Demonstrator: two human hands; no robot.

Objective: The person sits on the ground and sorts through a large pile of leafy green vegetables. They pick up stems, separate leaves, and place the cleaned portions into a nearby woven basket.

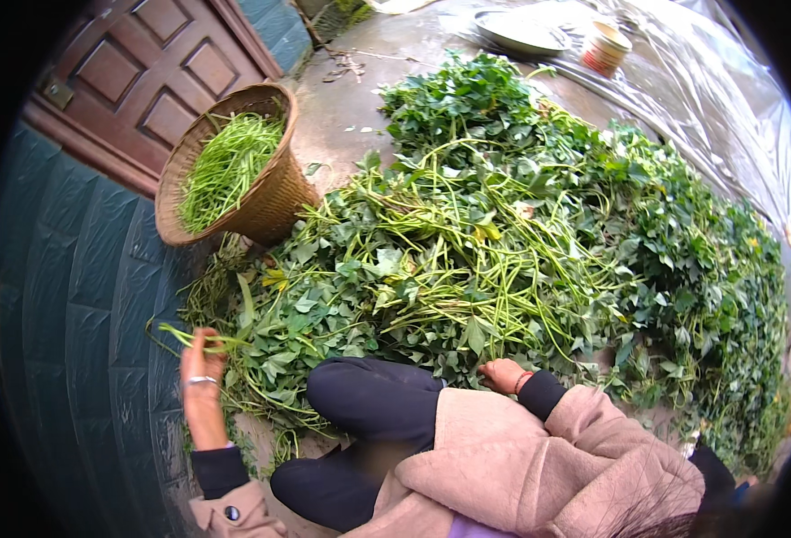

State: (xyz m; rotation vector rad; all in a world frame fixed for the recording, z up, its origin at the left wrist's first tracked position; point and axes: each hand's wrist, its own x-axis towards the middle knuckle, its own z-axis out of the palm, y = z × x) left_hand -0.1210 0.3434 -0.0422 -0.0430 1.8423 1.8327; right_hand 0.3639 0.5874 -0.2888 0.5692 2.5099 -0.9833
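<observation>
My left hand (202,373), with a silver bracelet at the wrist, grips a small bunch of green stems (187,336) over the left edge of the heap. In front of my knees spreads a heap of leafy green vines (342,289), probably sweet potato vines. Long bare-looking stalks (503,269) lie tangled across its middle. My right hand (501,375), wearing a red cord, is at the heap's near edge beside my knee. Its fingers are curled down among the leaves, so whether they hold anything is hidden. Beyond my left hand a woven basket (281,195) leans, containing many stripped green stems (234,168).
A blue-green wall (93,323) runs close along my left, with a brown panelled door (160,74) farther up. At the back are a round metal basin (522,33) and a tub (605,50). Clear plastic sheeting (698,87) borders the far right.
</observation>
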